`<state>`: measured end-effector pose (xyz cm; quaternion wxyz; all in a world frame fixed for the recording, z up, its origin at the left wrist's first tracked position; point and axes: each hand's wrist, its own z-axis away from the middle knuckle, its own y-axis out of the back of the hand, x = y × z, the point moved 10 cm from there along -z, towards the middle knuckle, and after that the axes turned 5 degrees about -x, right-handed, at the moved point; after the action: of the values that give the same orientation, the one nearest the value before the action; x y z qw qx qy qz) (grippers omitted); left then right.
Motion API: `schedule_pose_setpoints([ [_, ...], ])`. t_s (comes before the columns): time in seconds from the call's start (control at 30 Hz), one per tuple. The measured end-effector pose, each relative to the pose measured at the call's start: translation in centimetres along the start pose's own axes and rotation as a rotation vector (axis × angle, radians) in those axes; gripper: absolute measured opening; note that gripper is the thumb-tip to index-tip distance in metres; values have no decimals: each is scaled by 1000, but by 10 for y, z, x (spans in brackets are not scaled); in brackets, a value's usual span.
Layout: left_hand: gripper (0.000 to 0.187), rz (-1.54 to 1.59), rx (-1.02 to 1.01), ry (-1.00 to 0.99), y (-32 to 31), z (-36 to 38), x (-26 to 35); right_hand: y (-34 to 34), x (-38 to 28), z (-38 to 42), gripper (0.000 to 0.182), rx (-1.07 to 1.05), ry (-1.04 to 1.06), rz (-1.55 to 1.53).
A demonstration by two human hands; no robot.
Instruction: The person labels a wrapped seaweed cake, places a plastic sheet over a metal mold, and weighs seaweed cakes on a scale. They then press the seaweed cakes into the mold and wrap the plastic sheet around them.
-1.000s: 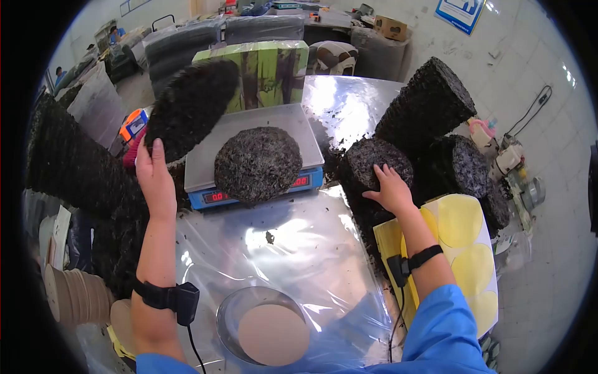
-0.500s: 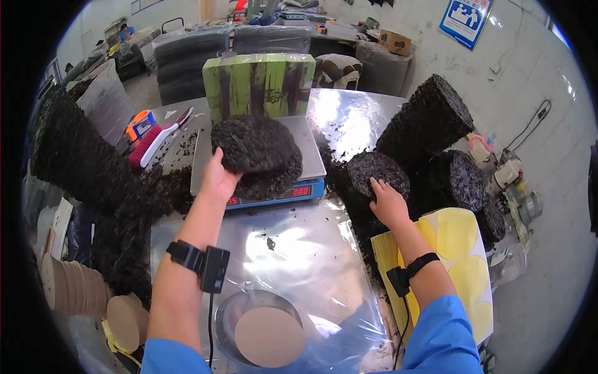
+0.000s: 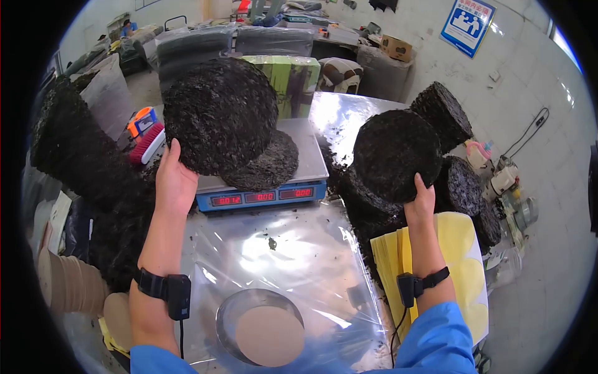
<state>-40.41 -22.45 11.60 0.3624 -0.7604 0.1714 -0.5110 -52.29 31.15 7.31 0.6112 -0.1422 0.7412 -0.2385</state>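
In my left hand [image 3: 176,186], closed on its lower edge, a large round dried-seaweed cake [image 3: 221,115] is held tilted up with its flat face toward me. It hangs over the left part of the scale. Another dried-seaweed cake [image 3: 273,163] lies on the pan of the blue electronic scale [image 3: 260,197], partly hidden behind the first. My right hand [image 3: 422,202] is closed on the lower edge of a second raised seaweed cake [image 3: 397,156], in front of the stack on the right. Its fingers are mostly hidden behind the cake.
Seaweed stacks [image 3: 441,112] lean at the right and a tall one [image 3: 75,143] at the left. A red brush [image 3: 148,144] lies left of the scale. Nearer are yellow sheets [image 3: 445,262], a metal ring [image 3: 224,324] with a cardboard disc [image 3: 270,336], and a green box [image 3: 296,84] behind.
My left hand has lifted its cake off the scale and tipped it upright, moving left. My right hand has taken a cake from the stack and raised it.
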Motion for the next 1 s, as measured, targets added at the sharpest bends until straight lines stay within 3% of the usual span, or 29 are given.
schedule_pose_setpoints([
  [0.23,42,-61,-79,-51,-3,22,35,-33,-15,9,33,-128,104,116],
  [0.3,44,-50,-19,-67,7,25,45,-53,-26,19,28,-125,209,427],
  [0.33,43,-6,-51,-74,8,27,50,-69,-24,22,28,-144,193,426],
  [0.4,41,41,34,-87,18,27,51,-122,-7,30,27,-211,205,711],
  [0.43,40,80,102,-101,33,34,60,-200,3,60,39,-471,704,930],
  [0.47,38,46,138,-120,41,35,63,-242,10,85,56,-605,777,1076],
  [0.53,38,-10,151,-138,36,43,72,-282,67,97,65,-855,857,1319],
  [0.57,38,-55,162,-148,33,49,77,-294,103,103,68,-1005,786,1411],
  [0.63,37,-115,154,-193,27,59,91,-297,131,121,77,-1055,705,1686],
  [0.7,37,-164,157,-238,26,68,103,-293,131,121,81,-1088,680,1652],
  [0.77,37,-196,54,-198,15,72,99,-271,125,101,76,-921,-186,450],
  [0.8,38,-191,27,-179,13,71,90,-274,124,112,65,-845,-503,-85],
  [0.9,41,-239,-47,-78,-17,68,49,-282,89,139,50,-888,-488,-75],
  [1.0,50,-183,-45,-59,-30,72,33,-267,56,124,34,-699,-317,28],
])
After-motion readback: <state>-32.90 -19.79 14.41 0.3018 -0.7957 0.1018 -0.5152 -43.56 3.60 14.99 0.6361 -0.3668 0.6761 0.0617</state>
